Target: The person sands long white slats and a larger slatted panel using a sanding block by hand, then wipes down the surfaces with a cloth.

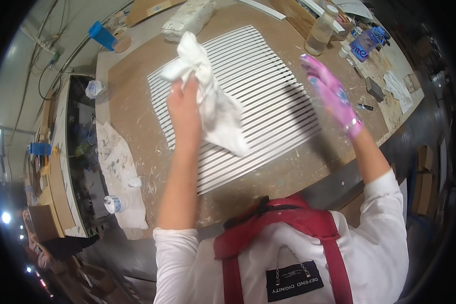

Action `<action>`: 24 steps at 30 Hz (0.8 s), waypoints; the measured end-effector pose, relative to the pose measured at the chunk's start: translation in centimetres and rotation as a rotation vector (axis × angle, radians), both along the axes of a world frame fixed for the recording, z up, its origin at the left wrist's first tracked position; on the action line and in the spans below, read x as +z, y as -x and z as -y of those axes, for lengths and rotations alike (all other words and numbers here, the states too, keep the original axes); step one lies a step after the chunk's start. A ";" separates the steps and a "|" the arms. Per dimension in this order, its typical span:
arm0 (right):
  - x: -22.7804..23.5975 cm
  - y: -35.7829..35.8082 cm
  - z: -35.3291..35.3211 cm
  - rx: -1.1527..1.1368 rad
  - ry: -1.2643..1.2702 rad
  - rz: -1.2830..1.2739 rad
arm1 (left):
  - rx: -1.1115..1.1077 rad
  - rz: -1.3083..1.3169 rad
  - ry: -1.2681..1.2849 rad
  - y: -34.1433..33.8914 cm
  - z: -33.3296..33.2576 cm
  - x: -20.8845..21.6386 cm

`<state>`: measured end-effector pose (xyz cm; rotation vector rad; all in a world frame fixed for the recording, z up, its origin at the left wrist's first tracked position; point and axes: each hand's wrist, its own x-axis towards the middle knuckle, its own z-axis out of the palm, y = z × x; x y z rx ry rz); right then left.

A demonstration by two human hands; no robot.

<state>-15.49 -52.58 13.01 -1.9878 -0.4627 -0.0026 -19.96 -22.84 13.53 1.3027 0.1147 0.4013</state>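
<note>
My bare left hand (184, 104) is closed round a bunched white cloth (218, 116). The cloth hangs over the left part of a panel of white slats with dark gaps (273, 96). Its lower end shows greyish smudges; whether it touches the slats I cannot tell. My right hand (329, 91), in a pink glove with blue-green smears, is held out past the panel's right edge. Its fingers are stretched out and nothing is in them. The slatted panel lies on a brown board (131, 91) that covers the table.
At the back stand a white wrapped block (189, 19), a blue cup (102, 35), a jar of cloudy liquid (321, 31) and a purple-blue bottle (367, 44). A dark block (374, 89) lies at right. Down the left edge are a stained cloth (117, 167) and a white tub (113, 204).
</note>
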 end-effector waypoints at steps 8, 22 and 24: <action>-8.6 -3.3 -6.2 0.102 0.848 0.336 | -0.049 0.130 -1.509 -4.0 7.4 -13.3; -11.3 -3.6 -4.3 -0.056 0.942 0.400 | 0.423 -0.211 -0.862 0.5 -10.9 -5.9; -10.5 -3.4 -4.6 -0.053 0.924 0.430 | 0.304 -0.015 -1.153 -2.9 -4.1 -6.2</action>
